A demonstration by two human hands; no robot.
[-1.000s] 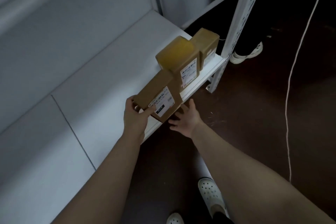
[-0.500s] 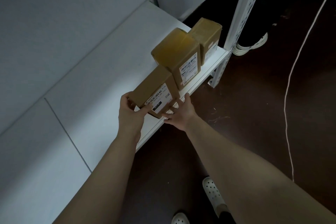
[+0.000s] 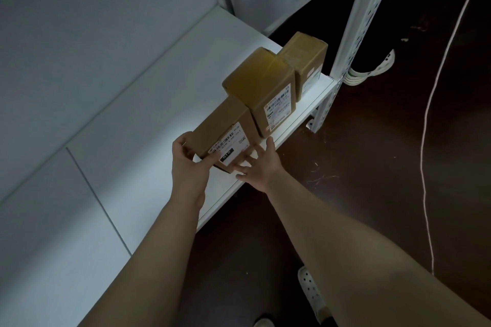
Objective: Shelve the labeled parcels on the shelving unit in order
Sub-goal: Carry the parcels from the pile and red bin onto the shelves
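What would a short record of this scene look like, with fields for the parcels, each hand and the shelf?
parcels: three brown labelled boxes in a row: nearest parcel, middle parcel, far parcel
left hand: grips the nearest parcel's left side, thumb on its label
right hand: fingers straight and spread, at that parcel's lower right corner
shelf: white; parcels stand along its front edge
floor: dark, with a white cable

I count three labelled boxes on the one shelf (image 3: 148, 125): near parcel (image 3: 220, 127), middle parcel (image 3: 260, 79), far parcel (image 3: 303, 50). Two hands, left hand (image 3: 188, 164) and right hand (image 3: 261, 167). One pale cord (image 3: 425, 141), one upright post (image 3: 356, 21), three white shoes (image 3: 312, 292).
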